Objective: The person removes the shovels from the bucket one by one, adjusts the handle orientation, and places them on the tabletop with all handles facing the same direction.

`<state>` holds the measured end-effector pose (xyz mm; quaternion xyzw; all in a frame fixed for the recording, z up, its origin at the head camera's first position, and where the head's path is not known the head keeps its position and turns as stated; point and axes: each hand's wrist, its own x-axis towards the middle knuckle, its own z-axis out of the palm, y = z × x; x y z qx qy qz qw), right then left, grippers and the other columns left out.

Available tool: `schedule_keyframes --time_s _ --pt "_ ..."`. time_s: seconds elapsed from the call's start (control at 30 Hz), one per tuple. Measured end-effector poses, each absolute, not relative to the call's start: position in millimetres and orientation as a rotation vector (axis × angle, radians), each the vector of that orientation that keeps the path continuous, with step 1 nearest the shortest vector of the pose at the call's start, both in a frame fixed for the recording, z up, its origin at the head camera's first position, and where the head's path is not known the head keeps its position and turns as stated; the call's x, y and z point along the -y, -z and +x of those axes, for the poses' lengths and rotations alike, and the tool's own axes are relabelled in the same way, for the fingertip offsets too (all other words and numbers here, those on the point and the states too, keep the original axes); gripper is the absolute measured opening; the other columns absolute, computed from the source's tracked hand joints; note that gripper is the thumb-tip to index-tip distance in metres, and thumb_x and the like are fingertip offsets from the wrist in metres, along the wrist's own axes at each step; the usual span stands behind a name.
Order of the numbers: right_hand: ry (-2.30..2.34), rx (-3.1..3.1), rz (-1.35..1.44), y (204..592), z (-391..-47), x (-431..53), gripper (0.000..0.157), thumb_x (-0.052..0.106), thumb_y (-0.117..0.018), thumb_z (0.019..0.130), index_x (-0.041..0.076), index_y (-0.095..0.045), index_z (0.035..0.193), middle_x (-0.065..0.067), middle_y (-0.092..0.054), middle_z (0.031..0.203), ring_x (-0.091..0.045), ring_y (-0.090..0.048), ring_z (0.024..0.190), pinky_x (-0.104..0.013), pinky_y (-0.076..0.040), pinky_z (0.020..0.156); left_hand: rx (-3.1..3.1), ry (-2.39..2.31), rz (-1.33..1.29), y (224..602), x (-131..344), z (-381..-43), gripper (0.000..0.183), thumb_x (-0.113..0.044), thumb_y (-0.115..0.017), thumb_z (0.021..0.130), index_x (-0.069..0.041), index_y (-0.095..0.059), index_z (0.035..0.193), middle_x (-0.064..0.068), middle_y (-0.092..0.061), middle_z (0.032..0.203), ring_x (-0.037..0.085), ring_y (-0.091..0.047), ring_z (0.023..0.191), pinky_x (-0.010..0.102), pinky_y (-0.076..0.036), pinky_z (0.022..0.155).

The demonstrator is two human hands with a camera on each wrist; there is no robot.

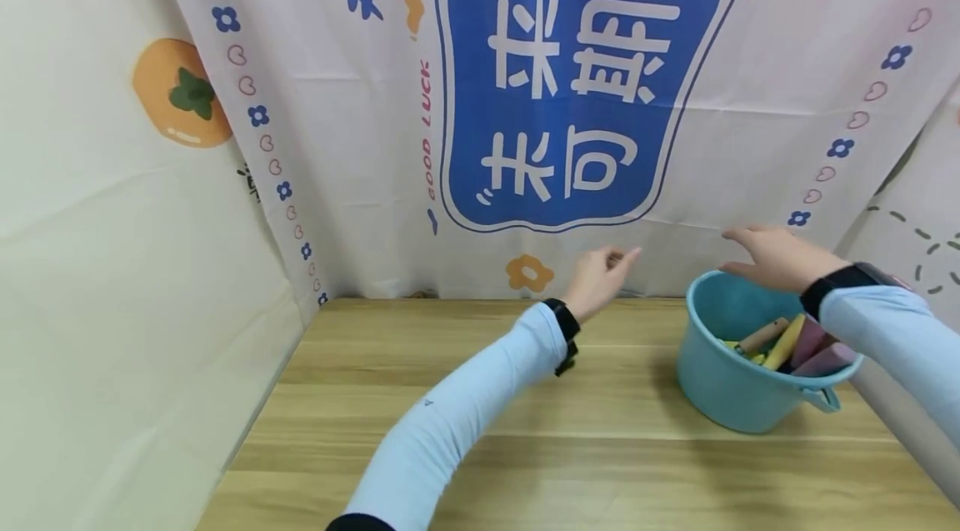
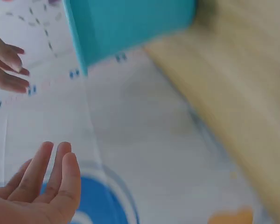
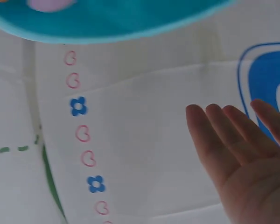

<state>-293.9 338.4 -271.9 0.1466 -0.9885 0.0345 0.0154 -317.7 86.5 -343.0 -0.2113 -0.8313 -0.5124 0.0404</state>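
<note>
A blue bucket stands at the right of the table, with several things inside: a yellow curved piece, a piece with a tan handle and pink-purple pieces. Above its far rim hovers my right hand, holding nothing, its fingers stretched out in the right wrist view. To the left of the bucket, my left hand is raised over the table's back edge. Its fingers are loosely extended in the left wrist view, and nothing lies in them. Neither hand touches the bucket.
The wooden table reaches back to a white printed cloth hanging behind it. Pale cloth also hangs along the left side. On the bucket's near right side a handle lug sticks out.
</note>
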Motion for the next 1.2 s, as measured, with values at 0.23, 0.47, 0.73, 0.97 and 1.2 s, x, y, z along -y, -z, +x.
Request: schedule_keyframes --time_s 0.23,0.47,0.73,0.97,1.2 --pt "-0.118 3.068 0.571 299 -279 -362 0.056 0.035 -0.061 0.089 -0.007 -0.050 0.124 -0.032 -0.054 0.116 -0.049 -0.052 0.104 -0.061 -0.043 0.081 2.547 1.713 -0.496 375 -133 -297 0.046 -0.050 -0.049 0.092 -0.009 -0.068 0.101 -0.004 -0.063 0.076 0.005 -0.056 0.066 0.021 -0.047 0.059" --pt "-0.118 3.160 0.580 322 -274 -373 0.066 0.042 -0.066 0.083 -0.009 -0.051 0.122 -0.034 -0.053 0.115 -0.050 -0.053 0.102 -0.064 -0.041 0.081 2.637 1.777 -0.403 387 -155 -284 0.045 -0.053 -0.052 0.089 -0.010 -0.064 0.094 0.000 -0.062 0.065 0.008 -0.054 0.057 0.023 -0.044 0.054" --pt "-0.151 3.240 0.608 347 -268 -378 0.069 0.041 -0.070 0.079 -0.015 -0.052 0.116 -0.030 -0.060 0.106 -0.032 -0.061 0.086 -0.058 -0.044 0.080 2.488 2.192 -0.191 407 -168 -286 0.025 -0.031 -0.068 0.085 -0.007 -0.063 0.078 0.004 -0.063 0.060 0.020 -0.065 0.059 0.027 -0.053 0.056" --pt "0.028 3.105 0.672 361 -270 -377 0.028 0.024 -0.077 0.071 0.008 -0.072 0.093 -0.003 -0.067 0.084 -0.018 -0.056 0.069 -0.043 -0.049 0.065 2.337 2.528 -0.066 413 -170 -291 0.018 -0.020 -0.067 0.086 -0.003 -0.065 0.082 0.011 -0.065 0.065 0.021 -0.066 0.064 0.036 -0.056 0.066" --pt "0.236 3.036 0.699 358 -266 -379 0.019 0.003 -0.078 0.062 0.013 -0.066 0.072 0.003 -0.058 0.070 -0.020 -0.051 0.063 -0.043 -0.047 0.056 2.319 2.582 -0.135 411 -174 -293 0.019 -0.016 -0.064 0.088 -0.001 -0.064 0.077 0.013 -0.064 0.064 0.021 -0.064 0.060 0.037 -0.056 0.066"
